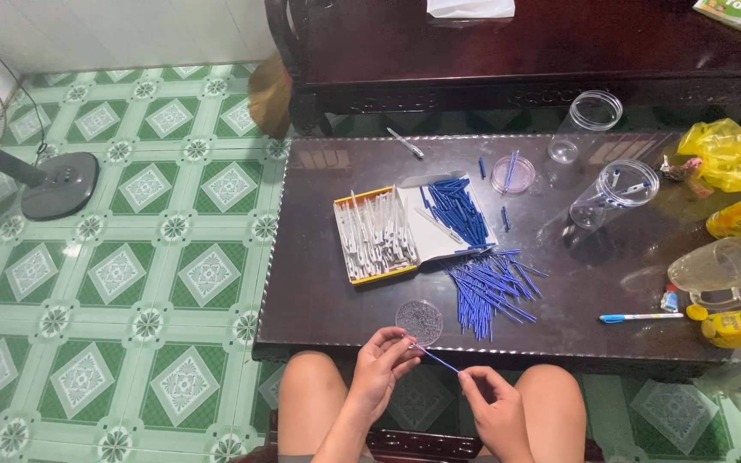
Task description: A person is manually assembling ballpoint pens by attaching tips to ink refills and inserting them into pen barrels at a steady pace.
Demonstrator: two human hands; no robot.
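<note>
Blue refill point(442, 361) | thin rod held above the near table edge, between the knees | left hand point(383, 364) fingertips pinched on its upper end | right hand point(495, 403) fingertips pinched on its lower end | round clear lid point(418, 321) just beside left hand | loose blue refill pile point(486, 287) and box of white barrels point(376, 233) on dark table point(319, 283)

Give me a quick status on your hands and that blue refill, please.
Left hand and right hand pinch one blue refill between them. Loose refill pile and round dish ahead. Nothing in the way.
</note>
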